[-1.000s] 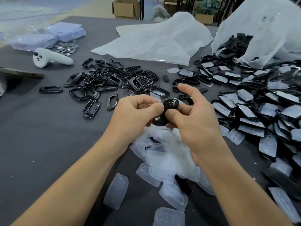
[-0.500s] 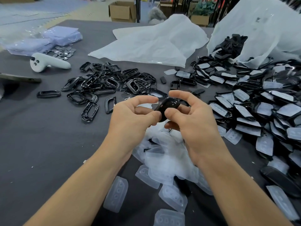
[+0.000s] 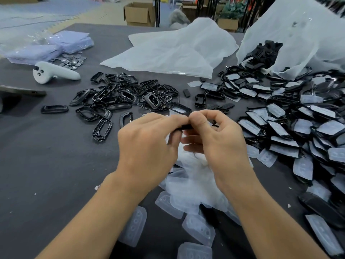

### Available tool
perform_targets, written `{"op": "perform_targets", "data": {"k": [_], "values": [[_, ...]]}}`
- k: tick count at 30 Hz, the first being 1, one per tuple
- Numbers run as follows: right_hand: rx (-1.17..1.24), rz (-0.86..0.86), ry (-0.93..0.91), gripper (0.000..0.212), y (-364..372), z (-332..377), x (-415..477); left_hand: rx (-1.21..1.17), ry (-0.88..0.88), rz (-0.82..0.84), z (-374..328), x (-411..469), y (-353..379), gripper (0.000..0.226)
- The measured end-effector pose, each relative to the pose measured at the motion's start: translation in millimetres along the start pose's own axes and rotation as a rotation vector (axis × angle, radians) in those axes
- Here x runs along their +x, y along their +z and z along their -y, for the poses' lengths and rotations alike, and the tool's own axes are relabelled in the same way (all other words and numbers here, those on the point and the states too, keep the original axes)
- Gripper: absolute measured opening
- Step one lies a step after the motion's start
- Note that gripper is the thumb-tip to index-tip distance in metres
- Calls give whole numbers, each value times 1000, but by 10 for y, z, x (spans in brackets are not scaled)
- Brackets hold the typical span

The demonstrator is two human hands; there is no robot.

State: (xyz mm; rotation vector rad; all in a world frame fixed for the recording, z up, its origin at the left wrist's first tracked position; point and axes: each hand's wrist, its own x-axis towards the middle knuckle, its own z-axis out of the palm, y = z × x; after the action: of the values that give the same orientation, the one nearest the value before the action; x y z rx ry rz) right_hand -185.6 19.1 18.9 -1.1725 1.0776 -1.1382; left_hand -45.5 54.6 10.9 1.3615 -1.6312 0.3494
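Over the middle of the table (image 3: 56,165), the left hand (image 3: 147,146) and right hand (image 3: 222,144) are each pinching an end of the small black shell (image 3: 183,127) with curled fingers, apparently bracing it edge-on for pressing together, directly above the heap of clear pads (image 3: 194,186).

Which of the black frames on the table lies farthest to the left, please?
The lone black frame lying flat on the grey table, apart from the heap of frames to its right.
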Motion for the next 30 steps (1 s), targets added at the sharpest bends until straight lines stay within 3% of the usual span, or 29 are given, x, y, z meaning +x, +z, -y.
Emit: {"op": "perform_targets", "data": {"k": [2, 4, 6, 10, 12, 17, 23, 30], "values": [[78, -19, 48, 8, -29, 23, 25, 2, 108, -2, 0, -11, 16, 25], [133, -14, 94, 10, -71, 46, 49, 15, 120, 30, -10, -23, 28, 25], [113, -14, 85, 19, -101, 65, 56, 1, 39, 93, -28, -25, 13, 21], [-7, -10, 17, 27, -112, 46, 63, -181, -387, 232, -99, 5, -24, 28], [-84, -7, -12, 27, -98, 22, 65, -224, -516, 255, -115, 18, -8, 33], [-110, 0, -44, 28, -100, -2, 60, -297, -636, 261, -62, 56, 21, 30], [-75, -17, -26, 25, -113, 21, 62, -676, -845, 286, 26, 70, 73, 28], [-47, -49, 11, 19, -119, 35, 40, -804, -855, 237, 4, 52, 86, 35]]}}
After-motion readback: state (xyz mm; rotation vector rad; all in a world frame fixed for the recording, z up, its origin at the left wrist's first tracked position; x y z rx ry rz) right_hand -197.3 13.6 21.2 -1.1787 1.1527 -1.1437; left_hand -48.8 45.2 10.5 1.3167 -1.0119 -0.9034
